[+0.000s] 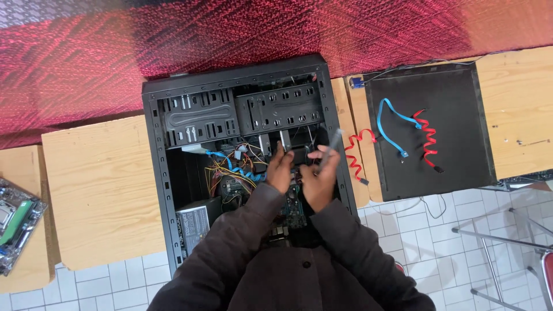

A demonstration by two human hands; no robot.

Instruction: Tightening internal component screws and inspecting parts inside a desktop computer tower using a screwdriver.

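Observation:
An open black computer case (155,144) lies on its side across wooden desks, showing drive bays, a power supply (194,222), coloured wires (233,173) and a blue motherboard (294,210). My left hand (280,170) reaches down into the case by the wires and a dark part at the middle. My right hand (318,181) hovers beside it and grips a thin grey tool like a screwdriver (332,145), its shaft pointing up and away. Dark jacket sleeves cover both arms.
The black side panel (455,150) lies on the right desk with a blue cable (391,124) and red cables (426,138) on it. Another red cable (354,155) hangs by the case. A loose circuit board (14,222) sits at far left. Metal chair legs (507,242) stand on white tiles.

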